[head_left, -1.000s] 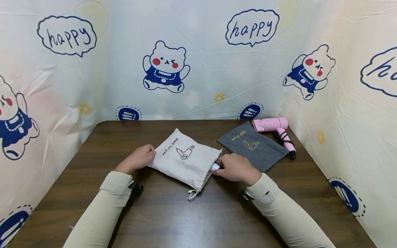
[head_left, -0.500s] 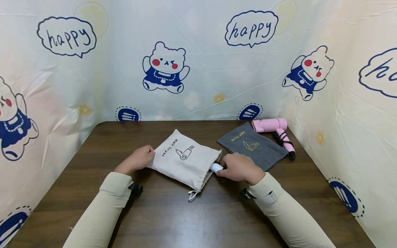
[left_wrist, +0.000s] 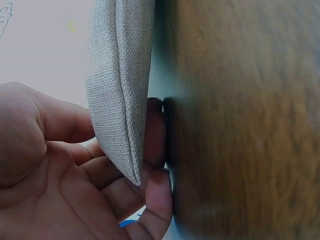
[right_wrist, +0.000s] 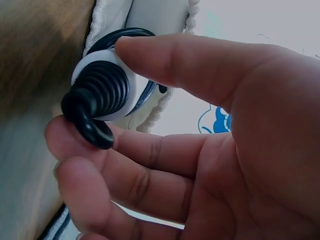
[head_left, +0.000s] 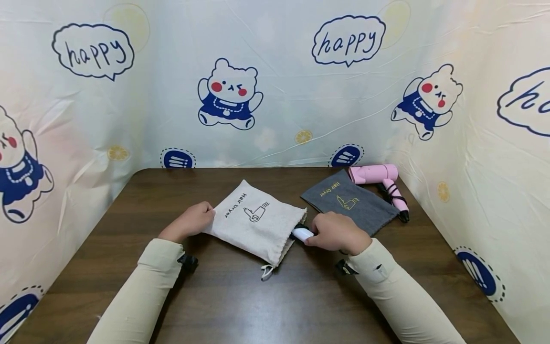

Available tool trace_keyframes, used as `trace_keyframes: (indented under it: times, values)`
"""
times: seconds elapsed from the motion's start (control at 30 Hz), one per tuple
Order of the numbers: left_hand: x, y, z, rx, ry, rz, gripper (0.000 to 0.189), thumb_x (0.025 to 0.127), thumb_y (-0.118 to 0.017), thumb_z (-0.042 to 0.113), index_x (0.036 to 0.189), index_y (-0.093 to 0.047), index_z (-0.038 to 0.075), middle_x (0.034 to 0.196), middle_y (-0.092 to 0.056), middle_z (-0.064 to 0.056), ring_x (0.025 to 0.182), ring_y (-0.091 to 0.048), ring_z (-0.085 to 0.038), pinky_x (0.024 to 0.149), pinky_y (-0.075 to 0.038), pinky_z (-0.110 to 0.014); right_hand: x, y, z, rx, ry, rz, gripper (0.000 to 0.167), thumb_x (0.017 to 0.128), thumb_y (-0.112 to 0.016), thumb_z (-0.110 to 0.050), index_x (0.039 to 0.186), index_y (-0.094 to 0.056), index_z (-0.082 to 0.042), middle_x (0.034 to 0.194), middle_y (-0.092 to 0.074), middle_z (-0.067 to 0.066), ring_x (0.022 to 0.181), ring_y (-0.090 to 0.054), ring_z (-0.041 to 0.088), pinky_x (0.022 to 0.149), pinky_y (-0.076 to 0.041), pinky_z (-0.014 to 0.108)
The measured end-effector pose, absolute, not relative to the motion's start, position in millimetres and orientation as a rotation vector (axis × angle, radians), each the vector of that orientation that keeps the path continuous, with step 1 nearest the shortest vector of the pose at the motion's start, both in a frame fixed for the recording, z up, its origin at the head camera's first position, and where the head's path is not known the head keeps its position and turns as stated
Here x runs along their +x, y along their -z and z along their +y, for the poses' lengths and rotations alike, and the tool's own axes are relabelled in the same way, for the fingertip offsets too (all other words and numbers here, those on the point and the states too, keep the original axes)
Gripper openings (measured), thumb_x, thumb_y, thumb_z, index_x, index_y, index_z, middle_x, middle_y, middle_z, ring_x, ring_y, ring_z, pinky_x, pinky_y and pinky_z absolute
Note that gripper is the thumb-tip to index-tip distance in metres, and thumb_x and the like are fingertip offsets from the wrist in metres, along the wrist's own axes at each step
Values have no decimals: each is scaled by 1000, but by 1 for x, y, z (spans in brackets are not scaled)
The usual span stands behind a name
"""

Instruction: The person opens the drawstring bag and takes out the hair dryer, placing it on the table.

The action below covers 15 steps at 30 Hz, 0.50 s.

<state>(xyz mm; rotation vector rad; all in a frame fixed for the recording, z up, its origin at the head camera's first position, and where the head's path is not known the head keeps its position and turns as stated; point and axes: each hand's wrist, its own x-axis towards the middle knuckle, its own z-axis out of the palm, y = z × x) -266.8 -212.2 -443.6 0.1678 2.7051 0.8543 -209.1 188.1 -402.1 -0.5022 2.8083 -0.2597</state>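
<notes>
My left hand point(head_left: 189, 222) pinches the closed-end corner of an off-white drawstring bag point(head_left: 253, 220) printed "Hair Dryer", lying flat. In the left wrist view the bag's seamed corner point(left_wrist: 122, 90) sits between thumb and fingers. At the bag's mouth on the right, my right hand point(head_left: 339, 233) grips a white handle point(head_left: 302, 234), apparently a hair dryer's, which sticks partly out. The bag hides the rest of it. Up close in the right wrist view, a ribbed black cord sleeve point(right_wrist: 102, 90) ends the handle, with black cord looped around it.
Behind my right hand lies a dark grey bag point(head_left: 348, 200), also printed "Hair Dryer". A pink hair dryer point(head_left: 374, 173) with its cord wrapped rests at the back right edge of the wooden table point(head_left: 240, 306). Printed cloth walls enclose the table.
My right hand has moved a little to the right, and more of the white handle shows outside the bag's mouth. My left hand stays at the corner.
</notes>
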Motion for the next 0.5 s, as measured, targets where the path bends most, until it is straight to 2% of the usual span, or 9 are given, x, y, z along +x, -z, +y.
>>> trace_keyframes:
  times: [0.5]
  values:
    - [-267, 444, -212, 174, -844, 2715, 33, 109, -39, 24, 117, -59, -1, 111, -62, -16, 97, -57, -28, 83, -48, -39, -208, 400, 192, -467, 223, 2775, 35, 88, -76, -46, 67, -66, -21, 64, -55, -6, 60, -50, 14, 53, -37, 35]
